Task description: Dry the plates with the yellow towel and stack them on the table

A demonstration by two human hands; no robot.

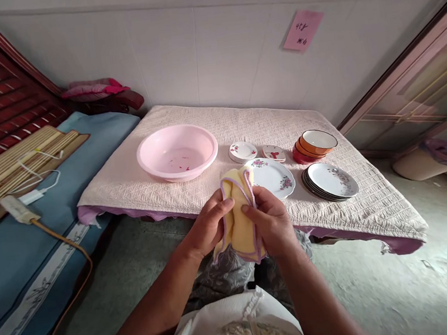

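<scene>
Both hands grip a folded yellow cloth (240, 216) with purple stitched edging, held up in front of my body near the table's front edge. My left hand (210, 221) pinches its left side, thumb on top. On the other side my right hand (274, 221) closes round the cloth with the thumb pressed on its face. Just behind the cloth lies a large white plate (273, 177) with a floral pattern, partly hidden by the cloth and my right hand. A pink basin (177, 153) with red marks on its bottom stands to the left.
Small floral plates (242, 151) are stacked behind the large plate, beside square-looking red-patterned dishes (273, 153). To the right are stacked orange bowls (317, 143) and dark-edged plates (332, 181). A quilted cover (116, 173) lies over the table. A power strip (19, 209) rests on the blue seat.
</scene>
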